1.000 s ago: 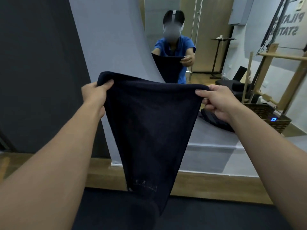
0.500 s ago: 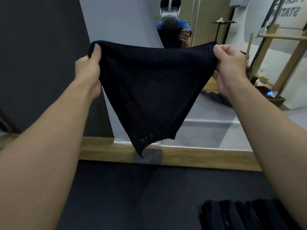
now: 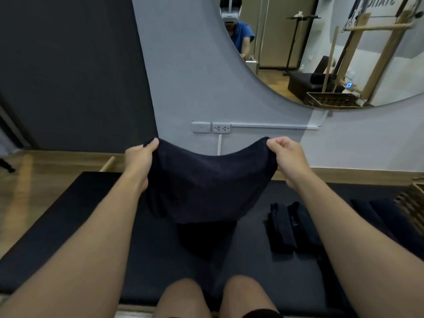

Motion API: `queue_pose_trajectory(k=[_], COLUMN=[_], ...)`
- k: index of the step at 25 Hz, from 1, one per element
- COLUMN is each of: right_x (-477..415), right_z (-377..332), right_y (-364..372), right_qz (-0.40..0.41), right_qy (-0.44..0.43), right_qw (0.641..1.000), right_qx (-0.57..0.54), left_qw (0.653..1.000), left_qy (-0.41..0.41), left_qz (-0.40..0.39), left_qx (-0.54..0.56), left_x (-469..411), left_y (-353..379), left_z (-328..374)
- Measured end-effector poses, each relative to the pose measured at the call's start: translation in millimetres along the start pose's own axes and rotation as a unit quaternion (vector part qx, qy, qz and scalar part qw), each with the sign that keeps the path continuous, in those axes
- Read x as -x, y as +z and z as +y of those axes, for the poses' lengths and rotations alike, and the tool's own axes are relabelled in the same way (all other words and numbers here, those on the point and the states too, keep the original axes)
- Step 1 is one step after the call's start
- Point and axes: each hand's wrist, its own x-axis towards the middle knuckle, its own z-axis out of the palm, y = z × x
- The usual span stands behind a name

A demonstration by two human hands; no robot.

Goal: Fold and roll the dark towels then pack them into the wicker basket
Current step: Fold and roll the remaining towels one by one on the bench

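A dark navy towel (image 3: 211, 187) hangs between my hands above a dark padded mat (image 3: 87, 216), its lower end reaching the mat. My left hand (image 3: 140, 157) pinches its top left corner. My right hand (image 3: 286, 157) pinches the top right corner. The top edge sags in the middle. Two rolled dark towels (image 3: 289, 228) lie side by side on the mat to the right, partly behind my right forearm. The wicker basket (image 3: 410, 205) shows only at the right edge.
My knees (image 3: 215, 297) are at the bottom edge. A wooden floor strip (image 3: 52, 166) runs along the grey wall (image 3: 183, 76) with sockets (image 3: 221, 128). A round mirror (image 3: 321, 49) above reflects the room and a person.
The view has tilted down and my hands have lowered the towel from chest height toward the mat. Both hands keep their corners. The rolled towels and basket edge have come into view.
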Motion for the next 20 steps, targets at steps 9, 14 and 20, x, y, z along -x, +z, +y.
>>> queue_pose_trajectory(k=[9,14,20], right_x=[-29,-92,-162], right_z=[179,251,349], right_y=[35,76,127], right_qz=[-0.081,-0.088,-0.07], right_qy=[0.204,0.238,0.252], right_qw=[0.965,0.953,0.948], right_qx=[0.141,0.164,0.181], left_qw=[0.972,0.958,0.959], left_qy=[-0.207,-0.232,-0.205], left_qz=[0.046,0.087,0.104], left_qx=[-0.101,-0.145,-0.163], left_x=[-54,-132,-221], left_y=[-43,-30,3], left_z=[-187,-264,-340])
